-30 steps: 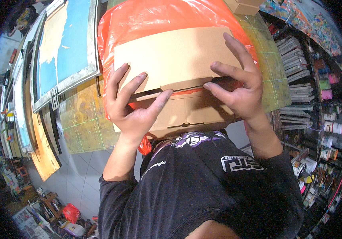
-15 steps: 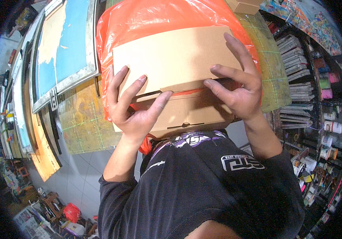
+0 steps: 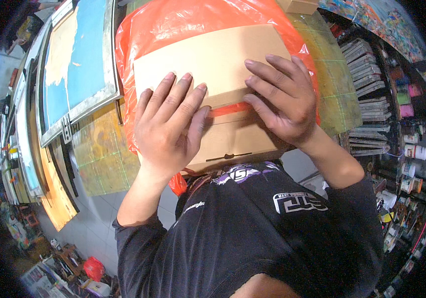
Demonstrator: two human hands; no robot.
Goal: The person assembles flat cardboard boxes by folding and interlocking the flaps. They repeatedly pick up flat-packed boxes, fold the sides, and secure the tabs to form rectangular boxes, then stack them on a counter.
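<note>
A brown cardboard box [image 3: 208, 59] lies on a red plastic bag [image 3: 183, 20]. Nearer my body is a second cardboard box [image 3: 237, 137] with a dark slot in its front edge. A strip of red shows between the two. My left hand [image 3: 170, 124] rests its stretched fingers on the top of the farther box, by its near left part. On the right side of that same box, my right hand [image 3: 287, 99] lays its extended fingers over the near edge. Both palms hide parts of the boxes, and neither hand grips anything.
Under the bag is a worn cutting mat [image 3: 339, 94] with green lines. Framed screens [image 3: 91, 59] in blue lean at the left, beside a wooden board [image 3: 59, 191]. Another cardboard box [image 3: 300, 6] stands at the far edge. Stacked frames [image 3: 369, 109] and paint pots [image 3: 414, 151] fill the right side.
Both hands have shifted from the box's outer sides and near edge to lie flatter on its top. My left fingers have moved rightward. The boxes sit slightly farther left in view.
</note>
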